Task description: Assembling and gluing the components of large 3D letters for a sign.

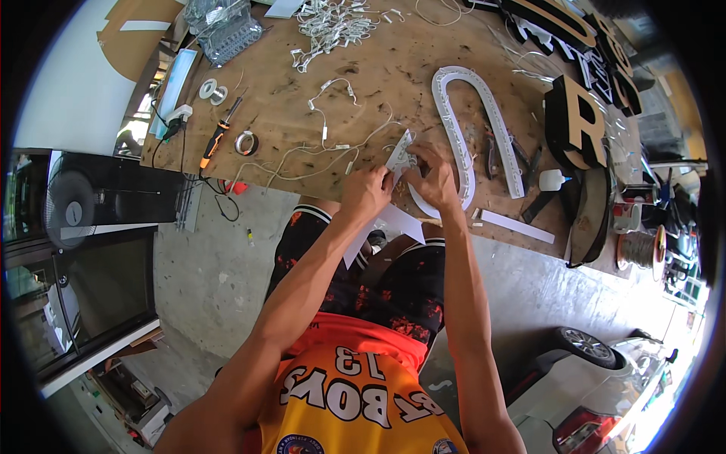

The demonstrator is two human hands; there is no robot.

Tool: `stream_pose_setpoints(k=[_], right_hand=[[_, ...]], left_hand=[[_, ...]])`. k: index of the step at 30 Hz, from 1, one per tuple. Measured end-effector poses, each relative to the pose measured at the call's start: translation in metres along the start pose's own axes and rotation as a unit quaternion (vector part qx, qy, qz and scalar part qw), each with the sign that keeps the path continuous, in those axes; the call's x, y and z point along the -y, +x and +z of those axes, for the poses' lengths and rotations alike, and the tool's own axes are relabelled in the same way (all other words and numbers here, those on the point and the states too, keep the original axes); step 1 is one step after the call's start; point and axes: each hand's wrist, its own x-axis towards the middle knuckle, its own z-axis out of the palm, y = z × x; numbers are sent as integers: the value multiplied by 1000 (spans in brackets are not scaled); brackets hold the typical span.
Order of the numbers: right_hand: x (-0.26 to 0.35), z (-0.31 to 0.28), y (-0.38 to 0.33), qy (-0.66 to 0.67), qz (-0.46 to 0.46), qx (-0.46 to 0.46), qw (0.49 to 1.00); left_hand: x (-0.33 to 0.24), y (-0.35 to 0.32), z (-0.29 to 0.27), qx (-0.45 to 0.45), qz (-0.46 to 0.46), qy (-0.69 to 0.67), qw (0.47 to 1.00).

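At the table's near edge, a white flat-sided panel (pixel 402 222) with angled arms points up over the wood and hangs down toward my lap. My left hand (pixel 366 193) is closed on its left side, thumb toward the middle. My right hand (pixel 434 180) bends over the panel's upper part, its fingertips pinched at the small white LED modules there; the exact grip is partly hidden. A thin white wire with LED modules (pixel 325 135) trails left from the panel across the wood. Just right of my right hand lies a curved white channel piece (pixel 495 113) lined with similar modules.
Leftward on the wooden table (pixel 272 98) lie a soldering iron (pixel 215 141), a solder spool (pixel 214 92) and a black tape roll (pixel 246 143). A heap of LED modules (pixel 336 26) sits farther back. Rightward are pliers (pixel 491 153), a white bottle (pixel 553 180) and a black letter-shaped sign (pixel 563 125).
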Motion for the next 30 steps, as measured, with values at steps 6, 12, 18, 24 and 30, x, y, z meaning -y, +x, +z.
stream_pose_setpoints(k=[6, 12, 18, 24, 30], right_hand=[[5, 6, -2, -67, -54, -34, 996], [1, 6, -1, -71, -36, -7, 997], [8, 8, 2, -74, -22, -7, 997], [7, 10, 3, -77, -21, -14, 997], [6, 11, 4, -81, -15, -18, 996]], left_hand=[[-4, 3, -3, 25, 24, 29, 999], [-11, 10, -6, 38, -6, 30, 999], [-5, 14, -8, 71, -1, 29, 997], [-10, 18, -11, 87, -7, 32, 996], [-17, 24, -16, 120, -49, 34, 991]])
